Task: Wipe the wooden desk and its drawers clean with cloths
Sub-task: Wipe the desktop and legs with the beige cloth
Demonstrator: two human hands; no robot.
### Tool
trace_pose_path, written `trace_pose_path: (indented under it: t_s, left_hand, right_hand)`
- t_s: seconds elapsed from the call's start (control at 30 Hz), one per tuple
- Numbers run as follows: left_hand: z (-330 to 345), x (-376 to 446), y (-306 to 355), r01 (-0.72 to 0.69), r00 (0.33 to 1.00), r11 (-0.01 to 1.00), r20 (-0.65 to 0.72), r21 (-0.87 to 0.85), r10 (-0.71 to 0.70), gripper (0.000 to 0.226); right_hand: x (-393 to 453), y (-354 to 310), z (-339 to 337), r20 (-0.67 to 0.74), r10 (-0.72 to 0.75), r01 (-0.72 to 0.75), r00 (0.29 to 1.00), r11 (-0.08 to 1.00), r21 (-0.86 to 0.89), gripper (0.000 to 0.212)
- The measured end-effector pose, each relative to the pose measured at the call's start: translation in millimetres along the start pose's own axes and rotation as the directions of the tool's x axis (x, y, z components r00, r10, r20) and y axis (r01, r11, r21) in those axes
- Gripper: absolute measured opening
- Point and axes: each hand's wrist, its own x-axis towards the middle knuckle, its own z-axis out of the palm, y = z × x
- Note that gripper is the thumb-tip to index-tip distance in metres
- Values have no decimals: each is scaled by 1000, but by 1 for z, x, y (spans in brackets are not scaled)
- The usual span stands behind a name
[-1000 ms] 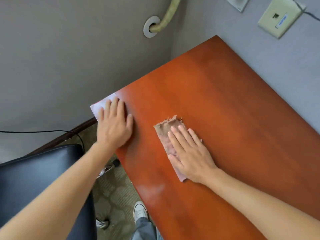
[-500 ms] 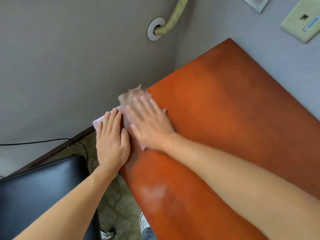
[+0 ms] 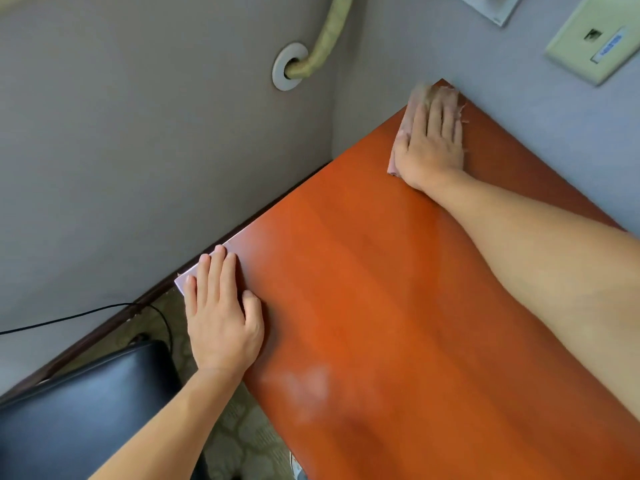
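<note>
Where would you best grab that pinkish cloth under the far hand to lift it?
Probably the near corner of the cloth, poking out beside the right hand, pinched from the desk's open left side. The rest lies flat under the palm, its frayed far edge close to the wall.

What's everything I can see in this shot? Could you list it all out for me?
wooden desk: one, reddish-orange, fills the centre and right, set into the wall corner
cloth: one, pinkish-brown, frayed, at the desk's far corner under the right hand
pale cloth: one, whitish-lilac, at the desk's left corner under the left hand
chair: one, black, bottom left
cable: one, black, along the left wall
hose: one, yellowish, enters a white wall ring
wall plates: two, top right
shoe: one, white, bottom edge
left hand: flat on the pale cloth
right hand: flat, pressing the cloth
</note>
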Motion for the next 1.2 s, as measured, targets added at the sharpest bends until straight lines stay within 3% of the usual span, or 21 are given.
trace_pose_path:
  t_s: [0.07, 0.17, 0.23, 0.33, 0.43, 0.6, 0.73, 0.77, 0.83, 0.93, 1.03, 1.1, 1.2]
  left_hand:
    - [0, -1, 0, 0, 1000, 1000, -1, -8, 0, 65]
    - [0, 0, -2, -9, 1000, 998, -3, -59, 8, 66]
    - [2, -1, -4, -10, 1000, 996, -7, -94, 9, 65]
    - [2, -1, -8, -8, 1000, 990, 10, -141, 9, 64]
    - [-2, -2, -5, -9, 999, 987, 32, -161, 15, 67]
    - [-5, 0, -2, -95, 992, 995, 82, -4, 95, 72]
    - [-4, -9, 4, -179, 969, 982, 187, 68, 163, 65]
    - [-4, -19, 7, -261, 946, 963, 214, 69, 241, 65]
    - [-4, -52, 18, -498, 839, 865, 285, 60, 463, 65]
    - [-3, -116, 42, -745, 607, 664, 352, -62, 713, 64]
    - [-2, -181, 69, -862, 375, 475, 411, -175, 831, 63]
    - [-2, -209, 79, -878, 324, 443, 455, -181, 829, 65]
    - [0, -222, 80, -863, 360, 486, 509, -136, 782, 69]
  right_hand:
    - [-14, -46, 4, 3, -154, 154, 988, 988, 11, 69]
    - [-83, -122, 20, -18, -453, 453, 891, 891, -22, 60]
    - [-148, -156, 38, -64, -542, 541, 838, 841, -23, 54]
    - [-213, -175, 57, -49, -486, 488, 873, 871, 61, 60]
    - [-241, -162, 61, -5, -452, 452, 892, 892, 17, 61]
    - [-303, -114, 62, 19, -417, 417, 908, 909, 28, 61]
    - [-372, -70, 63, 6, -288, 287, 958, 956, 52, 62]
    - [-394, -59, 64, 10, -238, 237, 971, 970, 58, 61]
    - [-437, -36, 66, 21, -122, 120, 992, 990, 76, 61]
    - [-501, -3, 71, 15, 64, -65, 998, 995, 77, 61]
    - [-564, 30, 74, 34, 261, -263, 965, 962, 72, 60]
    - [-603, 51, 73, 63, 379, -383, 923, 921, 72, 60]
    - [-651, 85, 79, 90, 521, -525, 849, 850, 38, 61]
